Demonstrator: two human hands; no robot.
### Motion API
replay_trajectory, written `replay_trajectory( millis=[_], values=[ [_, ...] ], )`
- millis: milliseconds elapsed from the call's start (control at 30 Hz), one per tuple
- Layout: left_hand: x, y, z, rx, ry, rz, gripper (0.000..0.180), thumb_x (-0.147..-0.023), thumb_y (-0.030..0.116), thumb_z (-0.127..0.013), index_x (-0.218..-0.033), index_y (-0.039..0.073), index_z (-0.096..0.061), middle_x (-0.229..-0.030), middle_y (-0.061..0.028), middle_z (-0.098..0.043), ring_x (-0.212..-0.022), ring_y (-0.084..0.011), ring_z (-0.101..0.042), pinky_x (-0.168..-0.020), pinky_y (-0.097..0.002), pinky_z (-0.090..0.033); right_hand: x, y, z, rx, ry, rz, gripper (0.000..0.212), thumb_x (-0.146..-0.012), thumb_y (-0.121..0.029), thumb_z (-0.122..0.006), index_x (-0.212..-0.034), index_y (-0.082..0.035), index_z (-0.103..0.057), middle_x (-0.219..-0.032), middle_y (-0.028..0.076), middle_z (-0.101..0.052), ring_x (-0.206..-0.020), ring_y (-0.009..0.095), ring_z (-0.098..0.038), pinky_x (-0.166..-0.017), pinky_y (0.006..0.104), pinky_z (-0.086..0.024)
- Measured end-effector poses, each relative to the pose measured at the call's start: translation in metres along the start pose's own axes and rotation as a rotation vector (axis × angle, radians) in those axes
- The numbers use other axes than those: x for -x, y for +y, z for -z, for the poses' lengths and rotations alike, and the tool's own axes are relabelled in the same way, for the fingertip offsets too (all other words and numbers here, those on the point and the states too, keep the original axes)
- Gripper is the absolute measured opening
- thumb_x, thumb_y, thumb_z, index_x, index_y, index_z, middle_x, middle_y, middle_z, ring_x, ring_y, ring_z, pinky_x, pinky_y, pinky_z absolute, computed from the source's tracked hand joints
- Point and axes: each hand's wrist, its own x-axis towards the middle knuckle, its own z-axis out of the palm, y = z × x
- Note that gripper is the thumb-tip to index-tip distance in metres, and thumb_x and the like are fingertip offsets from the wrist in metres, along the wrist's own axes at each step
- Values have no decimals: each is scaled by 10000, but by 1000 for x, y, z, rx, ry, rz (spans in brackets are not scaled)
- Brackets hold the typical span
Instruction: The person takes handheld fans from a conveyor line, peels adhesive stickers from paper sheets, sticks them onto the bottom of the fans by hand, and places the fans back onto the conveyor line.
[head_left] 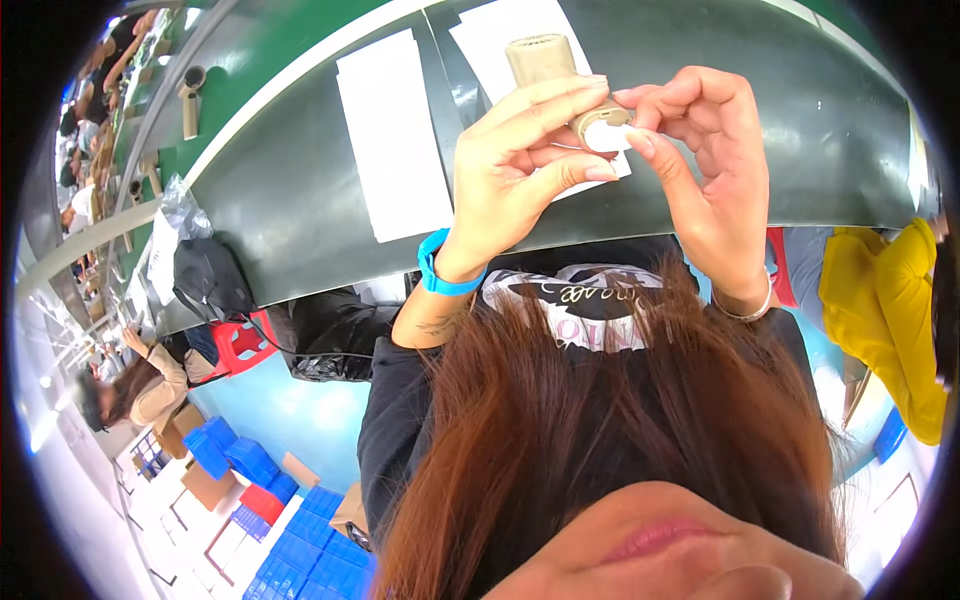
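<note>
A beige device (541,62) with a ridged end and a rounded body, perhaps a small hair dryer, is held above the dark green worktop. My left hand (512,165) is closed around it, its fingers over the top and the thumb below. A white round piece (604,137) shows at the device's near end. My right hand (712,165) pinches at the edge of that white piece between thumb and forefinger, its other fingers curled. White sheets (482,48) lie under the device, partly covered by my hands. Another stack of white sheets (395,140) rests left of my left hand.
Beyond the worktop (290,160) runs a green belt (250,60) with a beige device (190,105) standing on it. At left are a black bag (212,280) and a red stool (240,345). A person in yellow (880,320) is at right. Blue crates (295,545) stand behind.
</note>
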Motion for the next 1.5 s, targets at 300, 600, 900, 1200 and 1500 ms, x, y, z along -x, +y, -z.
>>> replay_trajectory(
  millis=[300,600,900,1200,1500],
  values=[
    [-2,-4,-4,8,13,-22,408,-775,-99,-643,-1172,-17,-594,-1230,-150,-525,-984,-203,-615,-804,-284,-574,-1,-4,3,20,28,-21,271,-853,71,-574,-1047,-10,-403,-881,86,-546,-986,203,-594,-833,295,-491],
    [-1,-2,-5,-5,28,-8,405,-770,-89,-655,-1165,-17,-600,-1217,-149,-539,-973,-187,-614,-797,-273,-568,-2,-5,3,39,6,-6,280,-842,86,-576,-1038,-14,-404,-874,76,-536,-954,191,-598,-828,298,-490],
    [0,-2,-8,18,46,25,379,-782,-70,-659,-1155,-33,-598,-1210,-151,-536,-929,-189,-627,-796,-287,-573,-4,-5,5,98,-4,3,292,-830,100,-577,-1044,-8,-411,-866,70,-534,-928,180,-605,-818,292,-492],
    [-1,0,-11,58,43,40,354,-800,-72,-644,-1149,-53,-590,-1220,-164,-524,-956,-223,-628,-805,-312,-574,-4,-12,6,225,-9,44,318,-806,103,-599,-1057,3,-431,-838,70,-552,-878,171,-621,-801,283,-501],
    [-3,5,-9,174,70,93,299,-839,-91,-582,-1137,-76,-580,-1212,-184,-517,-956,-265,-635,-775,-342,-593,-6,-15,4,312,3,35,362,-800,81,-617,-1111,-2,-452,-833,77,-579,-847,165,-622,-787,276,-486]
  ],
)
